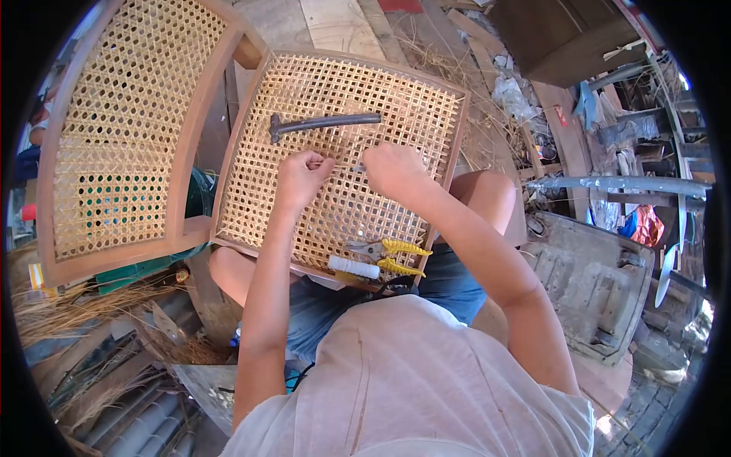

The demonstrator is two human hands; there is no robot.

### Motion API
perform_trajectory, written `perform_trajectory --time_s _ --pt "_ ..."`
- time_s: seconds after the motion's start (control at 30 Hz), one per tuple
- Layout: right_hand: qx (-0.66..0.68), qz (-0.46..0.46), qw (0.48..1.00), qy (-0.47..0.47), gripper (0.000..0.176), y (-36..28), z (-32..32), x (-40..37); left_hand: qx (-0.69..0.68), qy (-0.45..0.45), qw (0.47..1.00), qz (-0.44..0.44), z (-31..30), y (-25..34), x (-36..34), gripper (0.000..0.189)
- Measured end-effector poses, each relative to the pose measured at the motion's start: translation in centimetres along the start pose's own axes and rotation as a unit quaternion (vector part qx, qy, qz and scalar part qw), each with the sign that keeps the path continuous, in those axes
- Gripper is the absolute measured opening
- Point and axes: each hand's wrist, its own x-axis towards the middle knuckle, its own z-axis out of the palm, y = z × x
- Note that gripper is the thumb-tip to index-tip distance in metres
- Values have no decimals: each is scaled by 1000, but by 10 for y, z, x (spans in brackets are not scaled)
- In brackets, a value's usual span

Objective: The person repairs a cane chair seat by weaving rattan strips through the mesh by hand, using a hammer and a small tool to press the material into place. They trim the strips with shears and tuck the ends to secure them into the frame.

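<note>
Cane panel (259,152) is held on the lap. Left hand (301,177) and right hand (392,167) are closed, pinched on a thin strand (346,163) at panel centre. Strand may be snapped if overpulled. Hammer (324,122), at 12 o'clock, may be jolted off.

Just beyond the fingers of the left hand (301,179) and right hand (392,169) a hammer (327,122) lies across the cane panel (259,198), barring the way forward; only a narrow strip of weave shows between; left of the fingers the weave lies bare out to the wooden rim, with a chair back (122,129) standing past it; behind the fingers, toward the wrists, open cane runs back to yellow-handled snips (396,257) and a white spool (354,267) at the near edge.
</note>
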Motion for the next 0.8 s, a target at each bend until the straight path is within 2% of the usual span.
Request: perform_trajectory --time_s 0.07,0.17,0.23,0.3,0.37,0.43,0.57,0.63,0.67,0.7,0.8 --pt "-15 -12 1000 -19 14 -7 -3 3 44 -21 999 -17 -4 1 2 18" --pt "-8 -10 1000 -26 15 -15 3 10 31 -6 999 -25 -2 -1 2 17" --pt "-7 -3 1000 -4 14 -22 13 13 43 -2 999 -19 -3 -5 3 15" --pt "3 10 1000 -5 14 -27 23 13 32 -15 998 44 1 -17 6 15" --pt "12 29 1000 1 13 -26 26 12 73 -21 996 46 -2 -23 13 17" --pt "16 37 999 -3 13 -21 18 10 78 -66 995 -10 -3 -17 19 22" --pt "4 24 1000 -3 14 -18 1 12 166 -70 983 35 5 -7 16 24" --pt "22 47 997 -49 15 -16 -2 18 173 -76 981 31 4 3 10 26" --pt "27 54 997 -43 15 -16 0 22 223 -98 970 -12 5 9 9 24" --pt "22 47 998 -28 16 -18 4 24 228 -103 968 -5 8 9 6 24" --pt "3 33 999 -15 17 -11 7 26 278 -26 959 42 16 10 -6 21"
